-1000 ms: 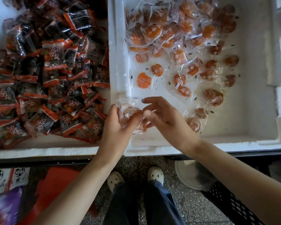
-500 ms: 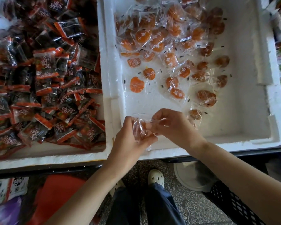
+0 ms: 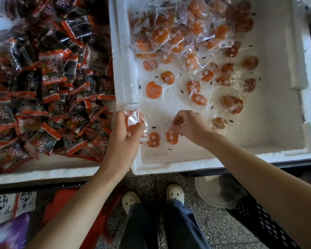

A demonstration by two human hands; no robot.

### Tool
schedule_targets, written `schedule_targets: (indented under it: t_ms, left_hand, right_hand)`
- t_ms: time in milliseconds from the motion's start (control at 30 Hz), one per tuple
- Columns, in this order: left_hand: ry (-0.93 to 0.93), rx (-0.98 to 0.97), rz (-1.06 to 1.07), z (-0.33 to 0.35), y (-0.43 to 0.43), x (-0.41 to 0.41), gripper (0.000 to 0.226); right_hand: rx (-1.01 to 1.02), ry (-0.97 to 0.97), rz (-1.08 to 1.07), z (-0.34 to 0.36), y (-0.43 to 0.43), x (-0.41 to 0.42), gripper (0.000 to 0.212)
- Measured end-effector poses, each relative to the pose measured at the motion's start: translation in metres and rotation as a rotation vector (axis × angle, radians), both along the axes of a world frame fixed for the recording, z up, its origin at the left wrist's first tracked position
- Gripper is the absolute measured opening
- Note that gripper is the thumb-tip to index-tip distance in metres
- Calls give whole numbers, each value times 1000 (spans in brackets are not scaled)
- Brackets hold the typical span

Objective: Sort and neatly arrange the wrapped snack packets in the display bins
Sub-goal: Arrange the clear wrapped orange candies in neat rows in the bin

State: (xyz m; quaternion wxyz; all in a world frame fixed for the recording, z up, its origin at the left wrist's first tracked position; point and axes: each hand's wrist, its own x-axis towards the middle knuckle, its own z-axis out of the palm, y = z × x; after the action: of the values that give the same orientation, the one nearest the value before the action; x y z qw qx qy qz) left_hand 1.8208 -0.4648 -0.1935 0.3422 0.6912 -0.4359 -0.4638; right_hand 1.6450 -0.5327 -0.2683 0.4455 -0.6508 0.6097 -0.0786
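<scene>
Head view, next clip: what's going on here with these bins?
A person stands over two white foam bins. The left hand grips a clear-wrapped orange packet above the near left corner of the right bin. The right hand pinches the wrapper of a second packet low on the bin floor, beside a third packet lying flat. More orange packets lie loosely heaped at the far end. The left bin holds dark red-and-black packets.

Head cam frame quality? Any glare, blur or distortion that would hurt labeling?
Head view: the white foam bin is nearly blown out on its floor around the hands. Glare streaks the clear packet gripped by the left hand and the orange packet pinched by the right hand. Fisheye bows the bin rims. The purple bag at bottom left is smeared, while the centre is sharp.
</scene>
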Motion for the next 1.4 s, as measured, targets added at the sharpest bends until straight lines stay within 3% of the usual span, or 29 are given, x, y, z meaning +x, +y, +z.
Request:
schedule_targets:
  t_ms: [200,600,700,767,867,1000,1067,1167,1333,1400]
  left_hand:
    - [19,21,-6,3,3,1,17]
    - [60,66,-33,2,0,-11,9]
    - [67,90,-54,-2,-1,-16,8]
    - [60,79,-80,-4,-2,-20,12]
    - [52,70,-138,-10,-4,-25,21]
    - [-21,58,-260,-24,-13,-35,30]
    - [-25,60,-306,-32,-18,-44,30]
    - [-102,21,-398,-43,-23,-56,32]
    - [-556,-8,-659,-63,-34,-51,55]
    - [-652,9,-733,-67,-36,-49,58]
  right_hand:
    - [-29,137,109,-14,-3,0,15]
    - [-59,142,199,-7,-3,1,14]
    - [-111,188,267,-6,-4,-1,17]
    - [-192,201,294,-6,-3,-5,31]
    - [-181,-98,70,12,-3,-12,29]
    - [144,-546,-130,46,3,-30,20]
    - [85,-463,-71,51,8,-38,20]
    - [-114,-185,2,44,4,-50,14]
    - [-110,34,90,19,-11,-62,17]
    - [-62,90,155,9,-10,-58,14]
